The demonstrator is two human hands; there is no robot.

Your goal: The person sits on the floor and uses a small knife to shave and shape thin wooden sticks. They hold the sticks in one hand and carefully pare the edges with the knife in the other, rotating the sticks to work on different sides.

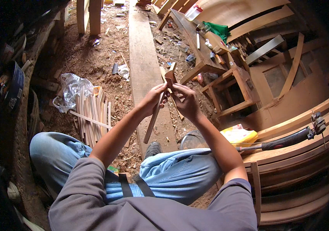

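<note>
Both my hands meet in front of me, over a long plank on the floor. My left hand is closed round a thin wooden strip, which slants down toward my knees. My right hand pinches a curled brown piece that looks like sandpaper, against the upper part of the strip. Another wooden strip crosses behind the hands; whether a hand also touches it I cannot tell. Some fingertips are hidden behind the strips.
A bundle of thin wooden strips lies at the left beside clear plastic. The long plank runs away from me. At the right are a cluttered wooden table, a small wooden frame and stacked boards bearing a black-handled tool.
</note>
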